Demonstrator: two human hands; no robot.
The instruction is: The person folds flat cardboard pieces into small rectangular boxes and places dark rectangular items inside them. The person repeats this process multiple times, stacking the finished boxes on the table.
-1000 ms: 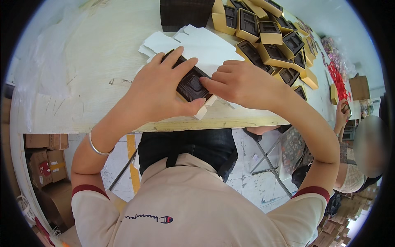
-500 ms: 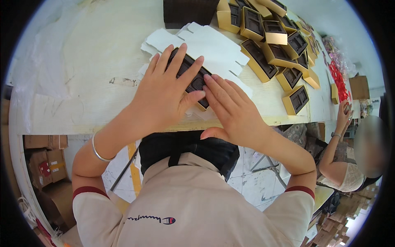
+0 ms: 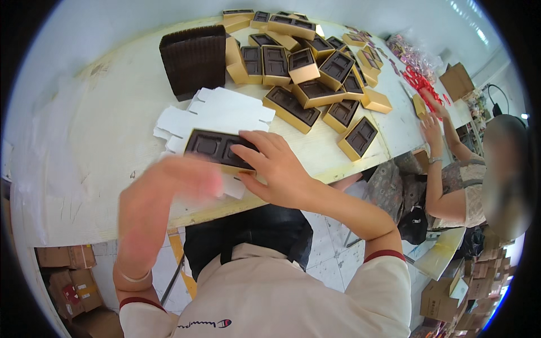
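Note:
A gold box with a black moulded tray insert (image 3: 207,145) lies in front of me, on the near part of some flat white card blanks (image 3: 222,112). My right hand (image 3: 276,169) grips its right end, fingers over the top and thumb against the near side. Close to the box's near left side is my left hand (image 3: 169,183), smeared by motion, so its fingers cannot be read. Behind the blanks stands a tall stack of black plastic trays (image 3: 194,62).
Many gold boxes with black inserts (image 3: 318,93) are heaped at the back right; one single box (image 3: 359,139) sits nearer the table edge. Red ribbon (image 3: 422,81) lies farther right, by another person's hands (image 3: 433,127). Cardboard cartons (image 3: 65,256) fill the space under the table's left.
Both hands pressed on the insert before; my left hand has since drawn back toward me. The box now lies more level, and the view has shifted to show more of the far table.

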